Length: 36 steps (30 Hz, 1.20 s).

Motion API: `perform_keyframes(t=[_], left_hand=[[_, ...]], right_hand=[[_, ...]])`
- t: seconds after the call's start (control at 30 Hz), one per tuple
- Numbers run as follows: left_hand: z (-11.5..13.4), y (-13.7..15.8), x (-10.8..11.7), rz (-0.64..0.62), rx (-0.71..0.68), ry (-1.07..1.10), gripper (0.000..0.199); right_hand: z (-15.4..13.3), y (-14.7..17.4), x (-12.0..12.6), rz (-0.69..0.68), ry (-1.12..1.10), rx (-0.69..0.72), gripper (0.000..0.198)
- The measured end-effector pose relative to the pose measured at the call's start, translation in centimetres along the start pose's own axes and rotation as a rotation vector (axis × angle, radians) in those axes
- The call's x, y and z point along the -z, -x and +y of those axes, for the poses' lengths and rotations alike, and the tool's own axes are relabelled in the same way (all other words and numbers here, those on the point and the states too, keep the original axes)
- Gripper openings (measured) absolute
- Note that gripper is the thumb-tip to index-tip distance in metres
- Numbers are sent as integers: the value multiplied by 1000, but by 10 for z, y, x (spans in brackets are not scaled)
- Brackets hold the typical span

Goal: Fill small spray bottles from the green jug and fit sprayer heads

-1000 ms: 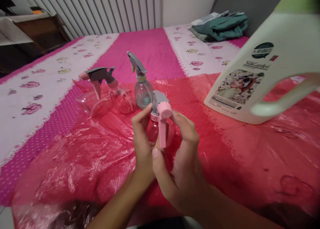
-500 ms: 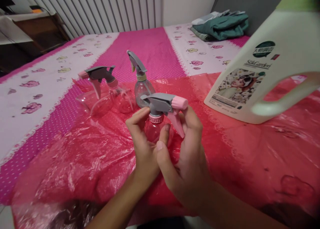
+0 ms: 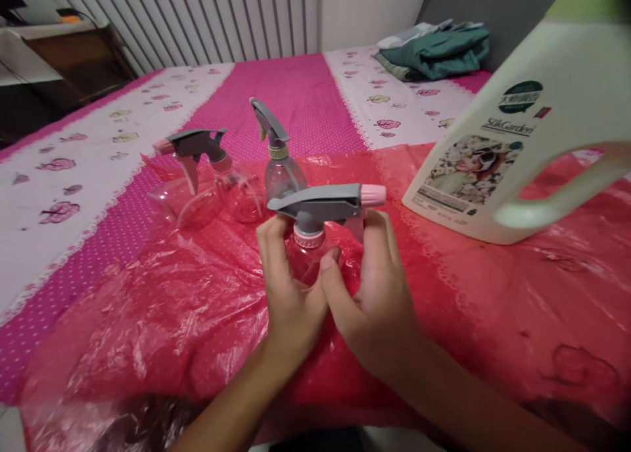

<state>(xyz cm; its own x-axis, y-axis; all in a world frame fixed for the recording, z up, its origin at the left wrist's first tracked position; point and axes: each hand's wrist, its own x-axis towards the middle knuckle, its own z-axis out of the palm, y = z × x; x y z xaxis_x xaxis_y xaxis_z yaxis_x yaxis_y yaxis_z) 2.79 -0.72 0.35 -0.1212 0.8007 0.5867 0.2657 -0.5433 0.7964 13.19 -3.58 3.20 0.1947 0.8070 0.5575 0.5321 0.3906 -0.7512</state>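
Note:
A clear spray bottle with a grey head, pink nozzle and pink collar (image 3: 309, 236) stands upright in front of me. My left hand (image 3: 292, 291) is wrapped round its body, with the thumb in front and the fingers behind. From the other side my right hand (image 3: 377, 301) closes on it, its fingers up by the pink trigger and its thumb against my left thumb. The nozzle points right. Behind lie two more sprayers: a clear spray bottle with pink nozzle (image 3: 197, 199) on its side, and an upright one with a yellowish collar (image 3: 280, 176).
A large white SilkGarden jug with a handle (image 3: 468, 176) stands to the right. Red plastic sheet (image 3: 197, 320) covers the near part of the pink patterned bedspread (image 3: 286, 90). Folded green cloth (image 3: 438, 51) lies at the back right, with a brown side table (image 3: 79, 58) at the far left.
The sprayer head has turned so its nozzle now points straight right, and the trigger is more hidden behind my right fingers. Both hands have shifted slightly right.

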Motion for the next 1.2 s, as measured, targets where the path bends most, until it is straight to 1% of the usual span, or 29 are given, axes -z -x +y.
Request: perform_keyframes(t=[0.1,0.2,0.3,0.47,0.67,0.8,0.9,1.03,1.2], left_hand=[[1,0,1,-3,-13,-47,44],[1,2,1,-7,0,-3,51],[1,4,0,-6,-32,21,57],[-1,5,-2,-1,-62,7,48],[-3,6,3,-77,-97,82,43],[-2,6,7,-121,-98,154,32],[-2,5,7,-107,-102,157,27],[0,4,5,-95,-90,127,27],[0,3,4,-83,-113,126,27]], right_hand=[[4,-2,0,12,25,-8,44],[8,-5,2,-10,34,2,40],[10,-8,4,-46,8,3,37],[14,-11,5,-66,-53,-32,40],[22,-12,2,-81,-131,-115,33],[23,-10,-1,-91,-189,-160,41],[22,-10,-1,-95,-227,-187,44],[21,-12,0,-140,-252,-219,42],[22,-14,2,-162,-192,-271,52]])
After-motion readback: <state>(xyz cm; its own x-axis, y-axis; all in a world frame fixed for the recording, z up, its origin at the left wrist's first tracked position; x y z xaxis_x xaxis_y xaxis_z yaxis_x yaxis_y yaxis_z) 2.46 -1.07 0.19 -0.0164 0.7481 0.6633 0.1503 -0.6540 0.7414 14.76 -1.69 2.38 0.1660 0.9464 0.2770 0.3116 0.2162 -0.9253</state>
